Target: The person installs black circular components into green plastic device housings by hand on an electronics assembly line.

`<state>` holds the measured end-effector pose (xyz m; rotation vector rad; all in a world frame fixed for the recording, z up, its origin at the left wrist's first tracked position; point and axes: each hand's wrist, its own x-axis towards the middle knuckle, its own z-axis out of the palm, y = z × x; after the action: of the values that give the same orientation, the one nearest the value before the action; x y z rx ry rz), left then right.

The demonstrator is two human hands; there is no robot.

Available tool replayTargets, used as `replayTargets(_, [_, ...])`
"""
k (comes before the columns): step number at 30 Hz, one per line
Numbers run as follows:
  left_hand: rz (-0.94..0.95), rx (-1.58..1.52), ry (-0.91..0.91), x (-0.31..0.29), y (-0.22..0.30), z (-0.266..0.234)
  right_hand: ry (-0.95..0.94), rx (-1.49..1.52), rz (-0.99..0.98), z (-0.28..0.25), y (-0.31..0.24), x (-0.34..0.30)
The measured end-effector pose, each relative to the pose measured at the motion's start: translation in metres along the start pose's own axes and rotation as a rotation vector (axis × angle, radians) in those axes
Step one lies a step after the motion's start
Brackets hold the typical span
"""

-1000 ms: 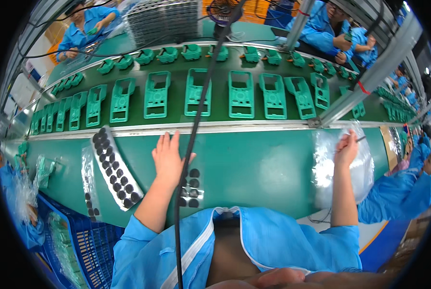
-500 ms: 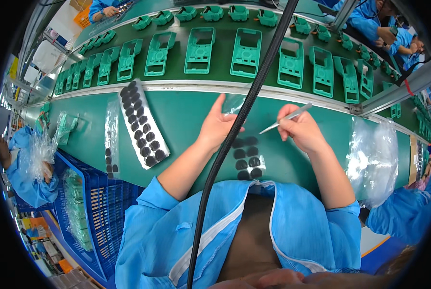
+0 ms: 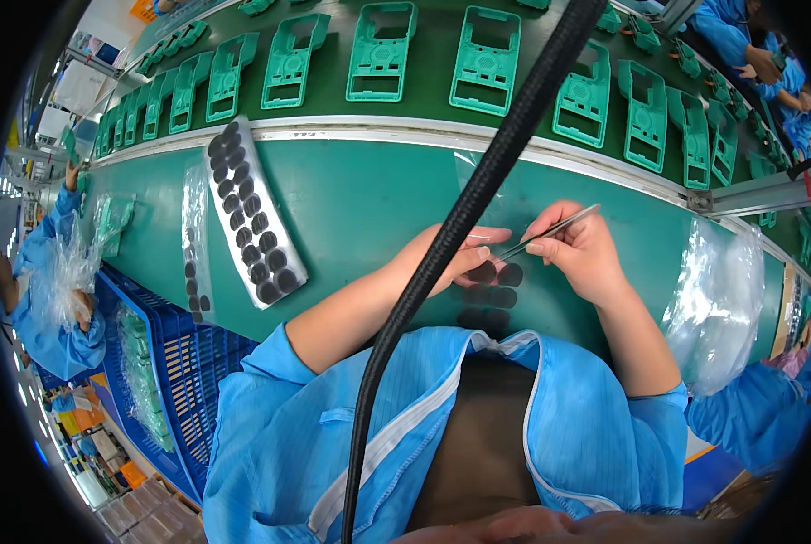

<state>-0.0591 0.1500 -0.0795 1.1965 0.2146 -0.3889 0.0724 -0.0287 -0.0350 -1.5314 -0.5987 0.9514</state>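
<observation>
right hand [image 3: 580, 251] pinching tweezers [image 3: 559, 225], tips near left thumb; left hand [image 3: 461, 261] partly behind cable [image 3: 478, 172], grip unclear. black-disc sheet [image 3: 502, 296] on counter [image 3: 369, 190] below. slipping tips could jab thumb; unpinned black-disc sheet could slide, crease.

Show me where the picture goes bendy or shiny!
Head view: the straight rail looks bowed, and the corners are black; head view: the plastic at right has white glare; head view: the tweezers shine toward their upper end.
</observation>
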Motion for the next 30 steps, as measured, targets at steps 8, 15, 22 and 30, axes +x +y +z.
replayTargets(8, [-0.002, -0.083, -0.016, -0.001, -0.004, -0.002, 0.016, 0.004, 0.063, 0.006, -0.003, 0.012])
replayTargets(15, [-0.05, 0.019, -0.037, -0.003, 0.024, 0.006, -0.061, -0.027, 0.173, 0.012, 0.0, 0.015])
replayTargets(22, [0.005, -0.033, 0.117, -0.005, 0.021, -0.001, -0.133, -0.017, -0.489, 0.005, -0.015, -0.016])
replayTargets(30, [0.291, 0.957, 0.747, -0.022, 0.04, -0.004, 0.388, 0.498, -0.308, -0.081, -0.007, -0.013])
